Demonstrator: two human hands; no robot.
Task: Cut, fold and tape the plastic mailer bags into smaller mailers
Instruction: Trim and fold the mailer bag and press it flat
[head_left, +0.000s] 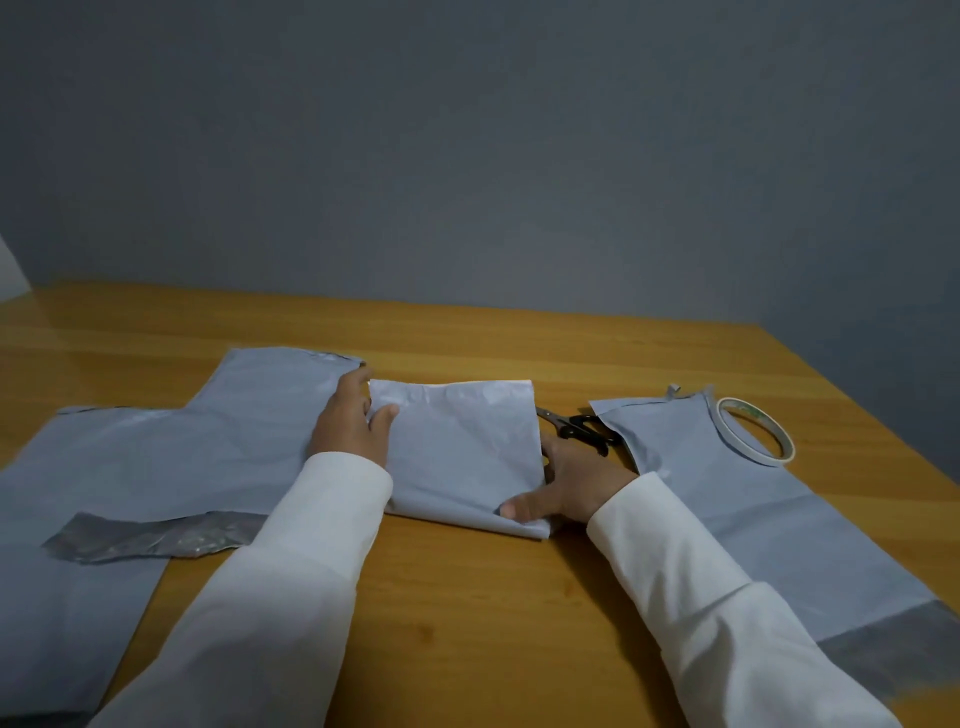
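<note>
The small folded grey plastic mailer piece (460, 457) lies at frame centre between the hands, left hand (353, 418) pinching its left edge, right hand (563, 486) pinching its lower-right corner, with the white tape roll (756, 437) nearer the right.

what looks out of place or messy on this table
The scissors lie half buried under the edge of the right-hand mailer sheet. A crumpled dark strip lies loose across the left mailers.

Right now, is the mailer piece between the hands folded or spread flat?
Folded. The small mailer piece shows doubled layers at its near right corner, with the left hand and right hand gripping its sides.
</note>
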